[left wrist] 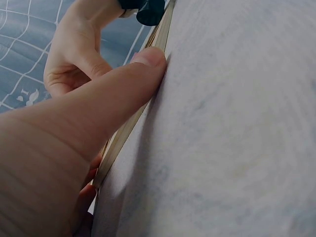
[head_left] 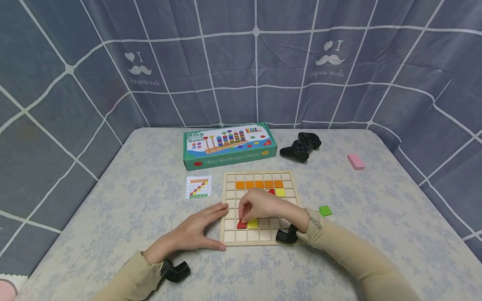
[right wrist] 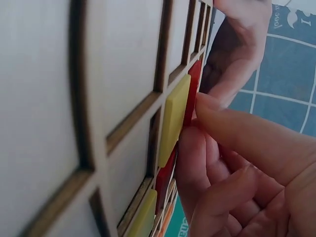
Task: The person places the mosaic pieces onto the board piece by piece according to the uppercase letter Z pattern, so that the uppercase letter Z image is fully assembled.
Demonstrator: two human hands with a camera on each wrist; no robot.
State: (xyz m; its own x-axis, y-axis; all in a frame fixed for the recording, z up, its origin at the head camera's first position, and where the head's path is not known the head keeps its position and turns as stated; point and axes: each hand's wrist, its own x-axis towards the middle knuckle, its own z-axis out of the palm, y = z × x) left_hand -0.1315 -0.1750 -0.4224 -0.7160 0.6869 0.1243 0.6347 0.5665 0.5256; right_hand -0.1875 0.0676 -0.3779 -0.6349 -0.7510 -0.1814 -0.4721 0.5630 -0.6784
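A wooden grid board (head_left: pixel 230 236) lies on the table with a row of orange squares (head_left: pixel 259 184) near its top. My right hand (head_left: pixel 260 205) reaches over the board and pinches a red triangle tile (head_left: pixel 241 225) between thumb and fingertips at a lower-left cell. Right beside that tile sits a yellow square (head_left: pixel 252 224); the right wrist view shows another red tile (right wrist: pixel 165 180) further along. Part of the grid is hidden under the right hand and wrist. My left hand (head_left: pixel 193 230) rests with fingers and thumb extended against the board's left edge.
A card with a coloured grid pattern (head_left: pixel 198 187) lies left of the board. Behind stand a green game box (head_left: pixel 230 146) and a black game controller (head_left: pixel 301 147). A green tile (head_left: pixel 325 210) lies by the right sleeve, a pink block (head_left: pixel 355 161) farther right.
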